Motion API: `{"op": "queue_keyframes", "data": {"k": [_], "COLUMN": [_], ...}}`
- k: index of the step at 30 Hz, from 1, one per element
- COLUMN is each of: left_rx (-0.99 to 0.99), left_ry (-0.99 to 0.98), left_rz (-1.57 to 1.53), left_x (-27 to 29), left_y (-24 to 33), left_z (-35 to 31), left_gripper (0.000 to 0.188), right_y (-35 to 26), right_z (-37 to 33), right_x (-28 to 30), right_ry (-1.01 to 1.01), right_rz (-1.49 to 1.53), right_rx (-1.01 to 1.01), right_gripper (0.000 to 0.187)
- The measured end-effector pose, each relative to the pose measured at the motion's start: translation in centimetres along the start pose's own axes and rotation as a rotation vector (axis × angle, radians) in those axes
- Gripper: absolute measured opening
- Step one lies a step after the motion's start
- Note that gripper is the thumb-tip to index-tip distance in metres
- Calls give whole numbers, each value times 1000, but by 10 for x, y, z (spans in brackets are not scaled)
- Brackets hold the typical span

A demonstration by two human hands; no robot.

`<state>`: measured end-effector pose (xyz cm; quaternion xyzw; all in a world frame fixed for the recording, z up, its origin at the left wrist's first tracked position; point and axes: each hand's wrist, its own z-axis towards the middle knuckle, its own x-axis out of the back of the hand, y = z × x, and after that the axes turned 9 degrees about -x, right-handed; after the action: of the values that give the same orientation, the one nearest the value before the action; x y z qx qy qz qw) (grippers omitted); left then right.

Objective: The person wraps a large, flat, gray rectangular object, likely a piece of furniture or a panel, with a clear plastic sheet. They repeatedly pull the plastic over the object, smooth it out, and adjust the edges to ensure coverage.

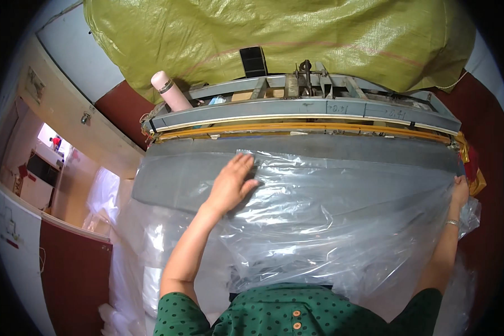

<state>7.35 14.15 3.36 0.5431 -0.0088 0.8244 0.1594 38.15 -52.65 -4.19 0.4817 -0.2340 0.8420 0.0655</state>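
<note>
A wide sheet of clear plastic film lies over the grey work surface and hangs down toward my body. My left hand rests on the film left of the middle, palm down, fingers stretched out and thumb apart. At the right end of the surface, my right hand pinches the edge of the film, fingers closed. From there the film is drawn in creases toward the middle. A bracelet circles my right wrist.
Behind the surface runs a grey metal frame with orange strips and a clamp-like fitting. A pink bottle and a dark phone stand there. A large yellow-green woven sheet bulges behind. An open doorway is at left.
</note>
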Motion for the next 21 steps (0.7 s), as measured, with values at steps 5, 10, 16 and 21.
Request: {"op": "queue_keyframes", "data": {"k": [5,10,16,21], "left_rx": [165,379,590,369], "left_ry": [-47,143,215,334], "left_rz": [67,-49,24,87], "left_x": [-21,-32,-39,-28], "left_y": [10,-8,-48,-64], "left_z": [-17,4,5,13], "left_gripper": [50,30,15,9], "right_y": [-2,37,56,37], "right_z": [-6,15,27,38], "right_x": [3,-9,0,38], "right_ry": [13,14,-120,-161], "right_rz": [80,434,1175,1186], "right_rx": [-29,-144,-242,-436], "right_gripper": [26,26,27,26]}}
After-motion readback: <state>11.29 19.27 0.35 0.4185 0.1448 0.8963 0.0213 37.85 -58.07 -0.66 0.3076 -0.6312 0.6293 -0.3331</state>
